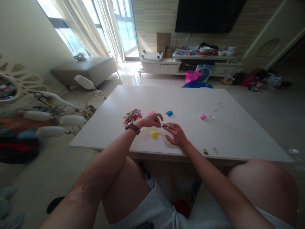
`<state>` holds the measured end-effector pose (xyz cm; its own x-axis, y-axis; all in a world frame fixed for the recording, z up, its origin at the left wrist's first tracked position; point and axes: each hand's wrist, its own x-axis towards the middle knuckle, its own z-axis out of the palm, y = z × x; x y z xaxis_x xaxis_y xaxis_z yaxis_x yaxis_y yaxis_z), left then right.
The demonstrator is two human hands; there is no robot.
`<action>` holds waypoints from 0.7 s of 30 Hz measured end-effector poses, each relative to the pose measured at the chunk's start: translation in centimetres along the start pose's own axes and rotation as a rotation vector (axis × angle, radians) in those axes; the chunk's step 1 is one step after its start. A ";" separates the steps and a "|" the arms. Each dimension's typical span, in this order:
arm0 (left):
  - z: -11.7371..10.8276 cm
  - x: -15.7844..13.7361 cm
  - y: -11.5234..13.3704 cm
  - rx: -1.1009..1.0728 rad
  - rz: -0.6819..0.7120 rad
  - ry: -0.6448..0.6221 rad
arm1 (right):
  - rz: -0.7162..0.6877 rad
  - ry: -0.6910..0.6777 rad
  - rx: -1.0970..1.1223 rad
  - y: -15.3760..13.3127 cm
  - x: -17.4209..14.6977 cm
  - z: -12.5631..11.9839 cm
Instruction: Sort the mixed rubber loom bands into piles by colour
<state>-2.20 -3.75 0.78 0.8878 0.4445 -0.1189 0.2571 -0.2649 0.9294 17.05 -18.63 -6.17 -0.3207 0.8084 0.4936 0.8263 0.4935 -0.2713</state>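
My left hand, with a dark watch on the wrist, reaches over the white table with its fingers curled. A small blue piece shows where its fingertips meet those of my right hand. The right hand's fingers are stretched out, thumb apart. To the left lies a mixed heap of small colourful pieces. Around the hands are a yellow pile, a blue pile and a pink pile, partly covered by my left hand.
A pink bundle and a clear plastic item lie on the table's right. Near the front edge are a small yellow figure and a clear piece. Beyond the table stands a pink basket; lamp shades jut in from the left.
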 end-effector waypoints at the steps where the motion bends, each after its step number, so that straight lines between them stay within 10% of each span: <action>1: -0.2 0.0 0.0 0.024 0.001 0.022 | 0.029 0.020 -0.003 0.0 0.0 0.1; 8: -1.8 0.0 -0.6 0.161 -0.021 0.126 | 0.374 0.291 -0.081 2.2 1.0 0.8; 21: -3.2 -1.6 0.2 0.219 -0.057 0.217 | 0.556 0.023 -0.222 7.1 6.7 1.5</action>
<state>-4.75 -1.74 2.29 0.7734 0.6301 -0.0694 0.4012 -0.4018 0.8231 20.06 -9.23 -6.01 0.1955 0.9177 0.3459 0.9451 -0.0821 -0.3162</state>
